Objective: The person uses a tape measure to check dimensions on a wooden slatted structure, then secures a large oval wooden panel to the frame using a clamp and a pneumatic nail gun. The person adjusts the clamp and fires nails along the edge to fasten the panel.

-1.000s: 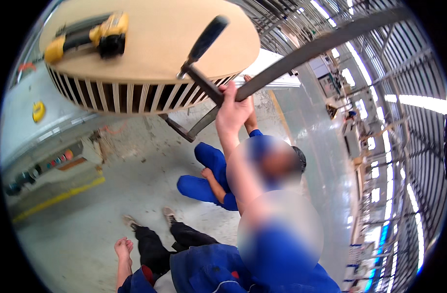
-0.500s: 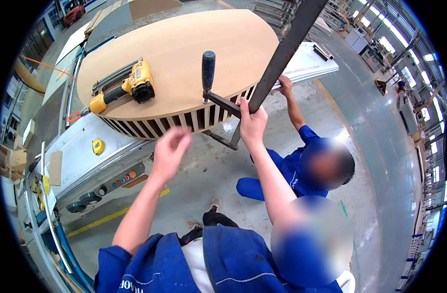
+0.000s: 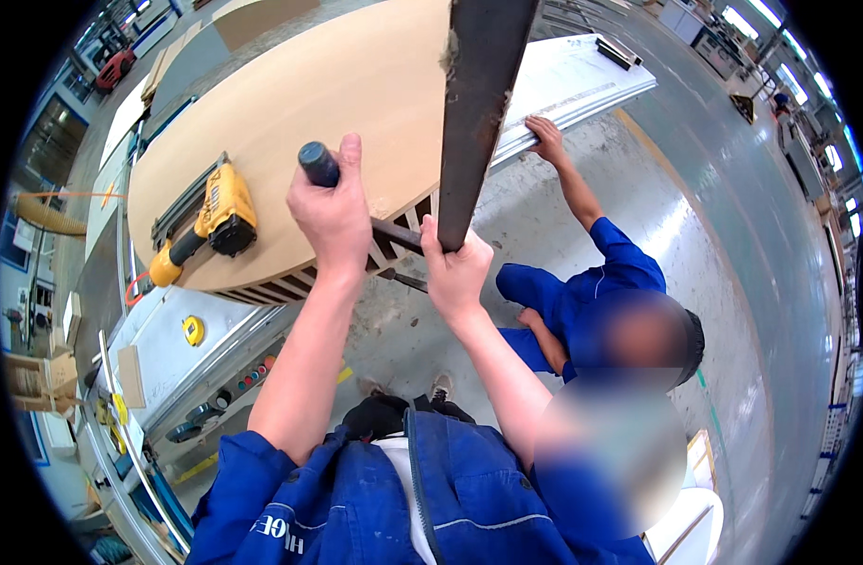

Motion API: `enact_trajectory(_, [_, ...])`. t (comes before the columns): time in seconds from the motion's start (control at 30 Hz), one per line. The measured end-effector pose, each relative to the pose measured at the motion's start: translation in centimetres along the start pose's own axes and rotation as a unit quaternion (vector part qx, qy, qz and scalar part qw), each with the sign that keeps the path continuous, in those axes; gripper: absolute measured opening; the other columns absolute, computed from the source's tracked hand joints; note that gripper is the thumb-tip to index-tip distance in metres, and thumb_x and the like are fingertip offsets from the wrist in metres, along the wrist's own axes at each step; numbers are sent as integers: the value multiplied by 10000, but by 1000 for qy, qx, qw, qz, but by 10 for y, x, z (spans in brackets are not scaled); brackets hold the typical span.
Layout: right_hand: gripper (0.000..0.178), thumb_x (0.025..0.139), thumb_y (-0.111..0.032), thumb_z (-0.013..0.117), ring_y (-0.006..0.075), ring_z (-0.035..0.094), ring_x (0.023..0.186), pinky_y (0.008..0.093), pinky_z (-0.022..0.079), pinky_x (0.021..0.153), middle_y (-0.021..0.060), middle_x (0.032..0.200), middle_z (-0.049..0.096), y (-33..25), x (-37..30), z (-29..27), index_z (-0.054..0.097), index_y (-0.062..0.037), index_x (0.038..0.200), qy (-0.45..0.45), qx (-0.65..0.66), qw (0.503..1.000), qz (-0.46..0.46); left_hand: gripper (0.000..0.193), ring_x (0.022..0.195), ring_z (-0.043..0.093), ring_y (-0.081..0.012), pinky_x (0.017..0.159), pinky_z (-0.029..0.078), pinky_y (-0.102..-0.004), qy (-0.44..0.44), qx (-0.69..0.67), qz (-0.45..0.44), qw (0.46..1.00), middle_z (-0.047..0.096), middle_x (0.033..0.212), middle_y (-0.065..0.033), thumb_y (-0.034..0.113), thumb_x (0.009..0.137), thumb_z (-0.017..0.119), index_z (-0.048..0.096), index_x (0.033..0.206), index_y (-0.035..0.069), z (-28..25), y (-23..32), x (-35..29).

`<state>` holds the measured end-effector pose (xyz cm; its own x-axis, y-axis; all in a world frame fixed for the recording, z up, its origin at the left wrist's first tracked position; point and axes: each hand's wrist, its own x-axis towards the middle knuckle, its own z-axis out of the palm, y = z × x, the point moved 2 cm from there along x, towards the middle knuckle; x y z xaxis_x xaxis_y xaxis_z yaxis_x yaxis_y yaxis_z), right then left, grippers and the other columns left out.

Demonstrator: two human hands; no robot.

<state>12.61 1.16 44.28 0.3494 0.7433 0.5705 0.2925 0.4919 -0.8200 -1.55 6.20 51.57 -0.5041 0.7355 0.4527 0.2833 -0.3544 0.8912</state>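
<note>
A long steel bar clamp (image 3: 483, 104) rises steeply in front of me at the near edge of an oval wooden panel piece (image 3: 356, 75). My right hand (image 3: 458, 268) is closed round the lower part of its bar. My left hand (image 3: 333, 212) wraps the clamp's dark blue handle (image 3: 318, 162), whose rounded top shows above the fist. The clamp's arm runs over the panel's edge, and its lower jaw (image 3: 405, 280) shows beneath. Upright wooden slats (image 3: 290, 287) line the curved side, partly hidden by my left forearm.
On the panel lies a yellow nail gun (image 3: 226, 207). A yellow tape measure (image 3: 193, 330) rests on the machine table (image 3: 163, 363), near control buttons. At the right a crouching co-worker in blue (image 3: 610, 282) has one hand (image 3: 546, 139) on the table's white extension (image 3: 573, 80).
My left hand has moved up from before the slats and closed on the clamp's handle. The bar stands more upright and looks nearer. The co-worker's other hand has come into view.
</note>
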Motion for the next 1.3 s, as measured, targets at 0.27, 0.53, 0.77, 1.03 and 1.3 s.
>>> enact_trajectory(0.27, [182, 919, -44, 708, 196, 640, 541, 308, 488, 539, 87, 641, 664, 2, 2, 2, 663, 6, 750, 47, -72, 994, -72, 387, 506, 442, -85, 478, 341, -257, -192, -166, -46, 966, 468, 588, 21, 182, 992, 718, 495, 685, 104, -8, -4, 17])
enact_trajectory(0.53, [126, 824, -29, 732, 288, 618, 518, 357, 464, 498, 125, 622, 590, 14, -4, 2, 633, -22, 747, 56, -70, 995, -41, 322, 544, 478, -47, 496, 361, -242, -542, -226, -92, 804, 541, 599, 31, 117, 976, 705, 578, 686, 59, -17, -21, 57])
enact_trajectory(0.77, [139, 871, -41, 738, 244, 561, 523, 326, 459, 531, 110, 639, 591, 13, -8, 2, 640, 2, 782, 39, -29, 999, -13, 287, 581, 483, -50, 542, 387, -245, -356, -180, -76, 914, 557, 634, 31, 137, 975, 716, 586, 732, 56, -21, -7, 32])
enact_trajectory(1.03, [103, 812, 2, 740, 218, 580, 561, 322, 468, 555, 97, 667, 570, -4, -2, 2, 640, -8, 793, 48, -26, 998, 2, 343, 586, 469, -43, 558, 381, -232, -99, -108, -62, 987, 487, 624, 50, 204, 997, 719, 538, 744, 59, -2, 5, 4])
enact_trajectory(1.3, [115, 749, -33, 760, 297, 584, 538, 365, 457, 518, 119, 637, 552, 3, 0, -1, 651, -32, 785, 25, -78, 996, -39, 350, 511, 461, -55, 461, 349, -244, -233, -220, -59, 945, 506, 586, 42, 155, 989, 720, 542, 696, 83, -9, -12, 22])
